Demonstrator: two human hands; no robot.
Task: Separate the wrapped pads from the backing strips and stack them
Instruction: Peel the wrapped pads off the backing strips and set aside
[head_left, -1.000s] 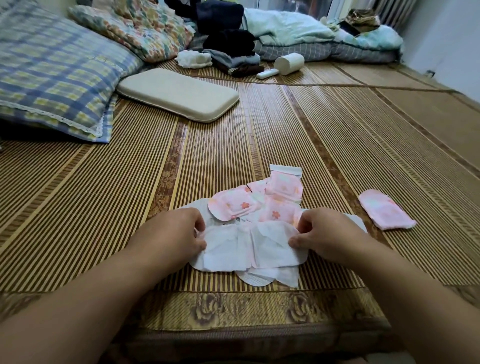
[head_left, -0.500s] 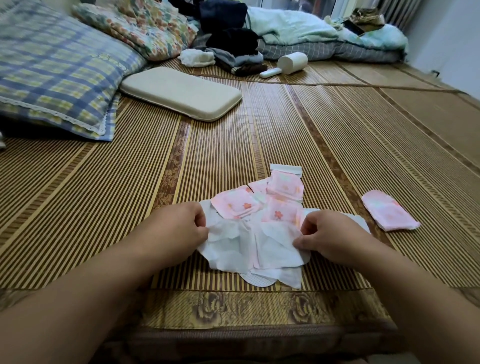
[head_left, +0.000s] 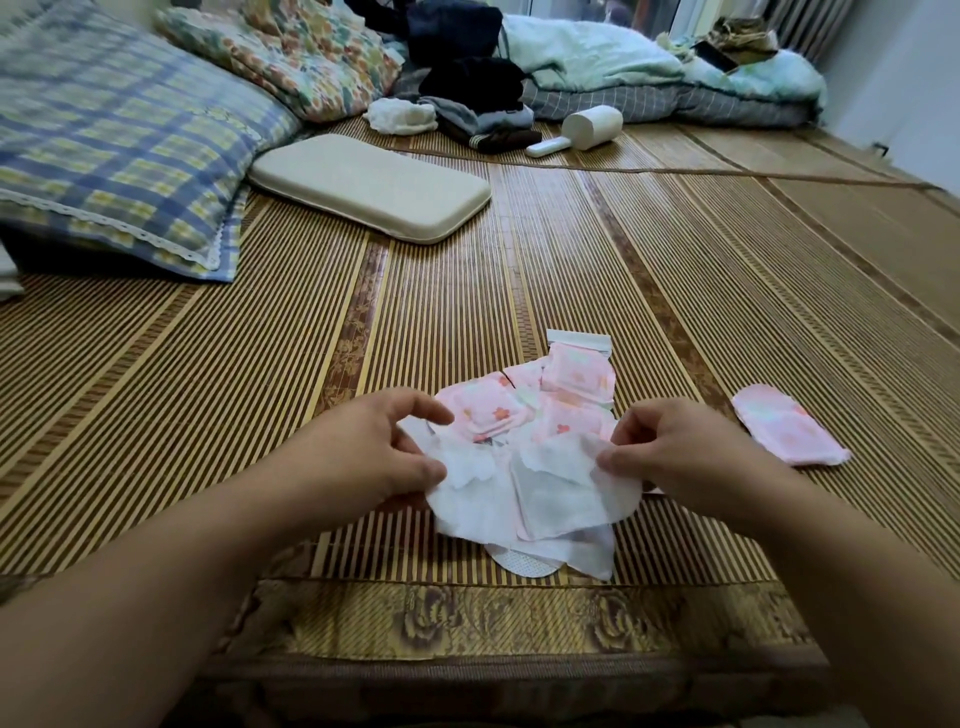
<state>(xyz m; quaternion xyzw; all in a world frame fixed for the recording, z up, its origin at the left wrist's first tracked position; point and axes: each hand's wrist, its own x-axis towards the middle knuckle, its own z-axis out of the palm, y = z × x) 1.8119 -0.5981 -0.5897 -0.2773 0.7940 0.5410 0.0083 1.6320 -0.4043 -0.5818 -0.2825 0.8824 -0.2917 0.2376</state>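
Mat (head_left: 675, 291), striped bamboo, brocade border nearest. Cream cushion (head_left: 369, 187), plaid pillow (head_left: 119, 156) and heaped bedding (head_left: 613, 67) at far end. Pink wrapped pads (head_left: 524, 410) piled mid-mat. Left hand (head_left: 384, 447) and right hand (head_left: 691, 452) pinch opposite edges of white sheet (head_left: 540, 493). Lone pink pad (head_left: 789, 431) apart, right.

Striped bamboo mat (head_left: 467, 291) covers bed; plaid pillow (head_left: 114, 140) left; bedding heap (head_left: 649, 73) behind.
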